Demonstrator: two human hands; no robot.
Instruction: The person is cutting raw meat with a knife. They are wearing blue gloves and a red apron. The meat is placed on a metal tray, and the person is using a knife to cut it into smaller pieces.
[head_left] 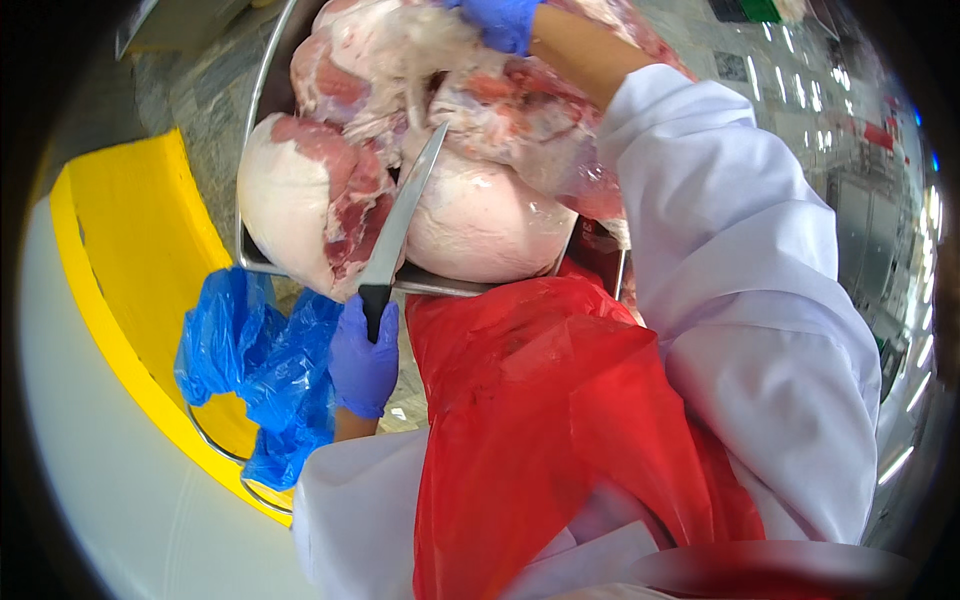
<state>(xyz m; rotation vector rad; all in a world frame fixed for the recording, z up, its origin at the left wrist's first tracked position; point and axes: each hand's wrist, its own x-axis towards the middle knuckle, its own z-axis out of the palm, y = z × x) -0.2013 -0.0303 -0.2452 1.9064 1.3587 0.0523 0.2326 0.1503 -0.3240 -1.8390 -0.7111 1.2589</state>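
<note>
My left hand, in a purple-blue glove, is closed round the black handle of a long knife. The blade points up and away over large cuts of raw meat with pale skin and fat. One such cut lies to the left of the blade, and a rounded one to its right. At the top edge my right hand, gloved alike, reaches over the far meat. Its fingers are mostly cut off by the picture's edge, so its grip is hidden. Pale fat beside it is blurred.
A metal tray holds the meat, just beyond my red apron. To the left stands a yellow-lined container beside a white surface. Crumpled blue plastic hangs next to my left hand. Machinery stands far right.
</note>
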